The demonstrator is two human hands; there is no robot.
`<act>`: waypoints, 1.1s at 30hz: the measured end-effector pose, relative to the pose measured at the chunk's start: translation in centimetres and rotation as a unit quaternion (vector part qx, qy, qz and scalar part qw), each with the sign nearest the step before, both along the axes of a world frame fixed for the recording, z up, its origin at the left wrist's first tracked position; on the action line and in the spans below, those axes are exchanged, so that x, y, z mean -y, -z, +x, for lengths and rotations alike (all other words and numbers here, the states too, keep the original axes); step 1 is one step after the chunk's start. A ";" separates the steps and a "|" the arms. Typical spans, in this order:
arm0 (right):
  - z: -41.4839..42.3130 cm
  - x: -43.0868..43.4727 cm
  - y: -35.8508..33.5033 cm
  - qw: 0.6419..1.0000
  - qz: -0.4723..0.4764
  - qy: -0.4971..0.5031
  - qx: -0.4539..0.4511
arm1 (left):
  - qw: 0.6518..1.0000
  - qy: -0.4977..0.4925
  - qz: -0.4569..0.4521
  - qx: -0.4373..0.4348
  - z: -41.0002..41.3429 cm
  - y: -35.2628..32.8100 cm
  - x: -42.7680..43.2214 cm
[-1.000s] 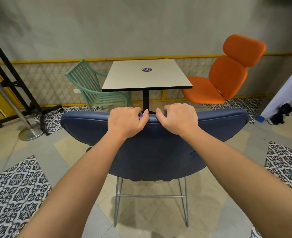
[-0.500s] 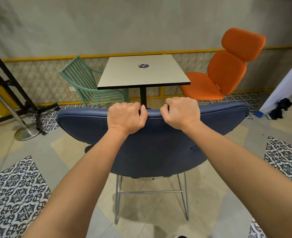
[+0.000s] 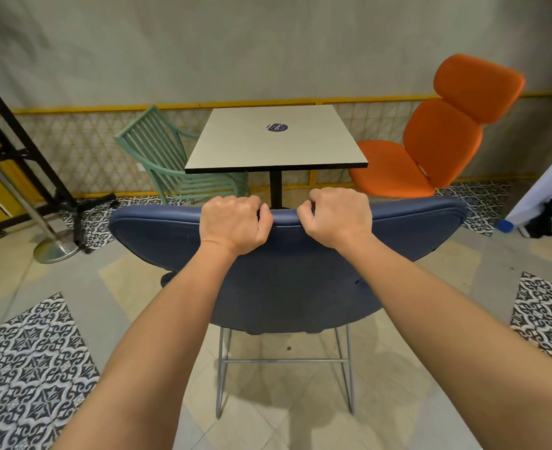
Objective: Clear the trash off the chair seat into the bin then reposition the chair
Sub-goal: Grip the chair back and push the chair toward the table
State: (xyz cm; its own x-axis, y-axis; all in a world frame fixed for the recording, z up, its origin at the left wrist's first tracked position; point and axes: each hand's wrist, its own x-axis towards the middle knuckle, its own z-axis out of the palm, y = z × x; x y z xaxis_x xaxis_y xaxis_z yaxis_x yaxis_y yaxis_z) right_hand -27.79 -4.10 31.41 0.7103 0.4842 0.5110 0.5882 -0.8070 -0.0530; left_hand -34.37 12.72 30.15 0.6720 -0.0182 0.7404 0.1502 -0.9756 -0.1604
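A blue padded chair [image 3: 287,287] on a thin grey metal frame stands right in front of me, its back towards me. My left hand [image 3: 234,224] and my right hand [image 3: 336,217] both grip the top edge of its backrest, side by side near the middle. The backrest hides the seat, so I cannot see anything lying on it. No bin or trash is in view.
Just beyond the chair stands a square white table [image 3: 276,141] on a black post. A green slatted chair [image 3: 174,164] sits at its left, an orange lounge chair [image 3: 437,138] at its right. A black stand [image 3: 24,164] and a round metal base [image 3: 55,248] are at left.
The blue chair, held in both hands, has moved forward towards the table, and the view has shifted with it. Both hands keep the same grip on the backrest.
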 end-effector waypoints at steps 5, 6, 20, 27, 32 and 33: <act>2.7 -0.6 -0.1 1.000 0.002 -0.003 -0.007 | 1.000 -0.011 0.002 -0.002 2.6 0.0 -0.5; 3.1 -0.6 -0.1 1.000 0.001 -0.003 -0.005 | 1.000 -0.013 0.005 0.001 3.0 0.0 -0.5; 7.5 -2.7 0.0 1.000 -0.003 -0.002 -0.019 | 1.000 -0.023 -0.004 -0.012 7.4 0.2 -2.9; 9.7 -4.4 0.1 1.000 -0.001 0.000 -0.013 | 0.999 -0.021 -0.015 -0.027 9.9 0.4 -4.6; 11.5 -5.3 0.0 1.000 -0.004 0.009 -0.011 | 0.999 -0.010 -0.026 -0.034 11.6 0.2 -5.4; 11.8 -5.4 0.0 1.000 -0.006 0.010 -0.011 | 0.999 -0.012 -0.025 -0.036 11.8 0.0 -5.5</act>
State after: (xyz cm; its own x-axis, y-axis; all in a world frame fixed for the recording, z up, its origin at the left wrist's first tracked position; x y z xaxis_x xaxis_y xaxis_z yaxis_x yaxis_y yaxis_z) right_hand -15.98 1.29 31.38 0.7309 0.4754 0.4897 0.5709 -0.8190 -0.0569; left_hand -22.59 18.18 30.14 0.7233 0.0335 0.6898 0.1625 -0.9790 -0.1229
